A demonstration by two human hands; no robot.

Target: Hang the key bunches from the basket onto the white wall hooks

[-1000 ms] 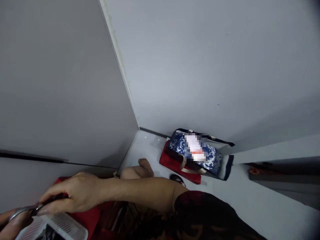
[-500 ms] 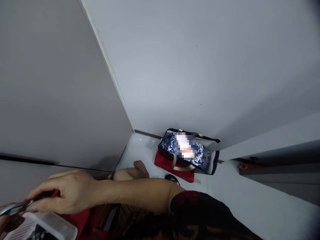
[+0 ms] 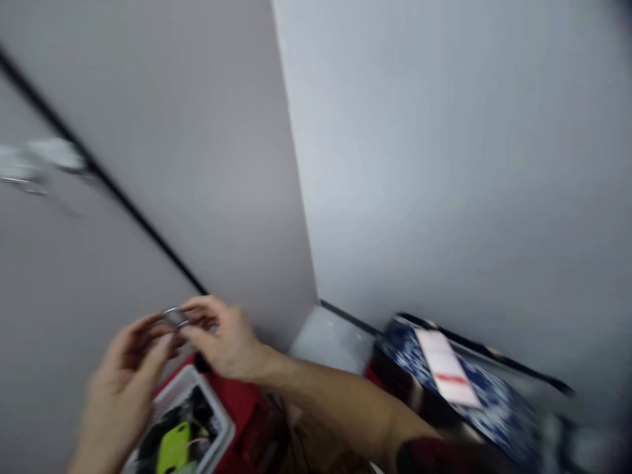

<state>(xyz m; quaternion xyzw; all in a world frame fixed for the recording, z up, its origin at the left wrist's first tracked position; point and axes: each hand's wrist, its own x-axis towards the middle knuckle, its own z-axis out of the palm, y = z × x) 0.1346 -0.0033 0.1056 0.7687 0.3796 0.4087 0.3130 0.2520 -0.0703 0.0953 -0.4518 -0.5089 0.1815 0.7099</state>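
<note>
The picture is smeared by head motion. My left hand (image 3: 121,378) and my right hand (image 3: 224,339) meet in front of me at the lower left, fingers pinched together on a small shiny metal thing (image 3: 175,317) held between them; I cannot make out what it is. Right below the hands sits a white slotted basket (image 3: 217,421) with a lime-green item (image 3: 174,447) and dark things inside, resting on something red (image 3: 241,405).
Grey walls meet in a corner ahead. A black seam (image 3: 99,172) runs across the left panel, with a metal handle (image 3: 34,164) at far left. A blue-and-white patterned bag (image 3: 484,395) with a white label lies on the floor at right.
The view swung up and left. My hands rose and came together in front of me on the metal thing; the basket's contents now show.
</note>
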